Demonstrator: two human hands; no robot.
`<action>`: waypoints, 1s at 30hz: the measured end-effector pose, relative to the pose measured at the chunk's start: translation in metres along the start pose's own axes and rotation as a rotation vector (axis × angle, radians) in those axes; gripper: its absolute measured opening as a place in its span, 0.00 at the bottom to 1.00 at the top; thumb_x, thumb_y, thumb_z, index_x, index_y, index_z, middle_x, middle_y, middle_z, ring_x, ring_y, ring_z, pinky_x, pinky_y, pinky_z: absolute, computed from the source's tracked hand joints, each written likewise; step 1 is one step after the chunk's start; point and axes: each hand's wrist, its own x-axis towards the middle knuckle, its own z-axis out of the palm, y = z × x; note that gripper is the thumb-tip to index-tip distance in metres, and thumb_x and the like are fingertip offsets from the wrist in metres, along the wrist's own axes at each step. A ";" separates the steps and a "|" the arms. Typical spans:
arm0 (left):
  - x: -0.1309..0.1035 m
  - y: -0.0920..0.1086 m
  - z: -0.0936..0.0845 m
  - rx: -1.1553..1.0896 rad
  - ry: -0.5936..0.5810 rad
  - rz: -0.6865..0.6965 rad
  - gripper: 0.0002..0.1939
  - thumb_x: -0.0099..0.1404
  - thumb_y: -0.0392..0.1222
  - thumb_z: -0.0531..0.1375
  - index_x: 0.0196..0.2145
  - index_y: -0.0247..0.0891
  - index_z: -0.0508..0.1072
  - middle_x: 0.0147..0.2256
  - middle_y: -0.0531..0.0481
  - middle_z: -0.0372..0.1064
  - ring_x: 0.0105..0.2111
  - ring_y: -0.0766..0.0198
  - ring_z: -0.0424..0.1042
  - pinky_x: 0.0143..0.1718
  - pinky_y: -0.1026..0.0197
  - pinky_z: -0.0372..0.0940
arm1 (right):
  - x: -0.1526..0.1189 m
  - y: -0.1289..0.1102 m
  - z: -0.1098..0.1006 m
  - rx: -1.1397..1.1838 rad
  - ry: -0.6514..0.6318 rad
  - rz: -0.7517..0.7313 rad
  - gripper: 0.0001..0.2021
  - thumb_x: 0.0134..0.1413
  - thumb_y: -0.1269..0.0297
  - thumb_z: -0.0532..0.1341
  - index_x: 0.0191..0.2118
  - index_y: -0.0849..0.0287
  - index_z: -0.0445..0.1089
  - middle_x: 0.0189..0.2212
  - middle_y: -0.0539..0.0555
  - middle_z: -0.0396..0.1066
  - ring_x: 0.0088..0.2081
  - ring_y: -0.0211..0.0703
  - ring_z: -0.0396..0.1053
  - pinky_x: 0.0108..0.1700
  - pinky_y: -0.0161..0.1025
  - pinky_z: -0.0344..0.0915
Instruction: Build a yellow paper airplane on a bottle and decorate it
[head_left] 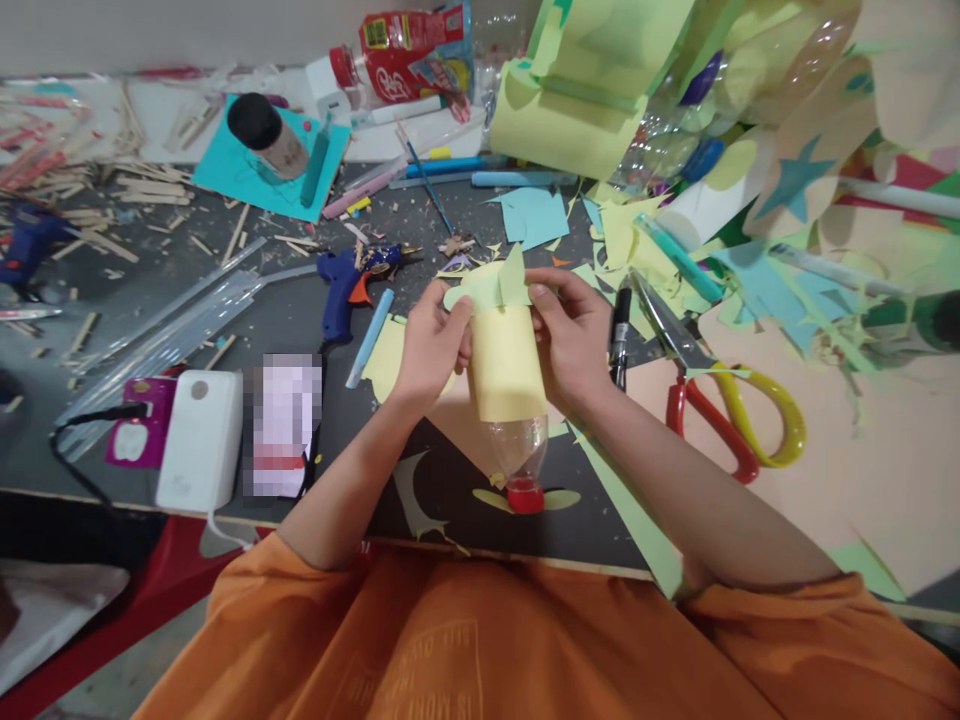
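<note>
A plastic bottle (517,445) wrapped in a pale yellow paper sleeve (508,365) lies between my hands, its red cap (525,496) pointing toward me. Across the sleeve's far end sits a light green paper cutout (487,290), with one pointed part standing up. My left hand (433,340) is closed at the cutout's left end, thumb on top and fingers beside the sleeve. On the other side, my right hand (571,330) pinches the cutout's right edge between thumb and fingers. Two small green leaf-shaped pieces (562,498) flank the cap.
Scissors (720,400) and a black marker (621,335) lie right of my right hand. A blue glue gun (349,285) rests to the left, beyond a phone (283,425) and a white power bank (199,440). Paper scraps (534,215) and wooden sticks (154,190) litter the dark table.
</note>
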 end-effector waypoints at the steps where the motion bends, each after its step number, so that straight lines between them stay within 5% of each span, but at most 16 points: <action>1: 0.000 -0.001 0.000 0.015 0.002 0.006 0.13 0.70 0.39 0.57 0.30 0.44 0.55 0.12 0.66 0.55 0.09 0.73 0.54 0.12 0.70 0.52 | -0.001 0.000 0.000 -0.006 0.010 -0.001 0.16 0.58 0.41 0.64 0.41 0.47 0.73 0.23 0.46 0.63 0.21 0.38 0.60 0.23 0.39 0.64; 12: 0.005 -0.021 0.004 0.164 -0.084 0.141 0.11 0.73 0.47 0.56 0.35 0.45 0.56 0.18 0.61 0.58 0.18 0.67 0.63 0.19 0.65 0.57 | -0.006 -0.008 -0.002 -0.049 0.168 -0.168 0.17 0.61 0.42 0.63 0.40 0.50 0.74 0.36 0.48 0.74 0.31 0.37 0.70 0.30 0.36 0.68; 16: 0.007 -0.027 0.003 0.235 -0.096 0.207 0.11 0.74 0.52 0.54 0.39 0.45 0.58 0.21 0.59 0.60 0.21 0.66 0.66 0.23 0.64 0.62 | -0.007 -0.011 -0.005 -0.021 0.183 -0.151 0.17 0.59 0.42 0.65 0.38 0.50 0.75 0.33 0.47 0.72 0.28 0.35 0.66 0.27 0.35 0.65; 20: 0.008 -0.034 -0.001 0.418 0.075 0.500 0.20 0.73 0.59 0.54 0.55 0.47 0.59 0.46 0.45 0.70 0.45 0.58 0.75 0.45 0.53 0.71 | -0.007 -0.008 -0.004 0.051 0.164 -0.128 0.15 0.57 0.44 0.67 0.39 0.49 0.76 0.31 0.46 0.69 0.26 0.33 0.62 0.26 0.34 0.63; 23: 0.007 -0.034 -0.005 0.612 0.114 0.723 0.22 0.75 0.59 0.48 0.59 0.49 0.62 0.63 0.40 0.60 0.64 0.51 0.63 0.62 0.46 0.62 | -0.006 -0.006 -0.003 0.055 0.124 -0.120 0.15 0.57 0.44 0.67 0.40 0.49 0.75 0.30 0.46 0.68 0.26 0.34 0.62 0.27 0.35 0.64; 30: 0.003 -0.024 -0.010 0.886 0.041 0.863 0.21 0.78 0.48 0.42 0.56 0.44 0.71 0.59 0.43 0.72 0.61 0.55 0.69 0.62 0.50 0.62 | -0.005 0.002 -0.006 -0.131 0.136 -0.216 0.14 0.63 0.45 0.62 0.44 0.48 0.74 0.37 0.49 0.69 0.29 0.35 0.64 0.31 0.37 0.68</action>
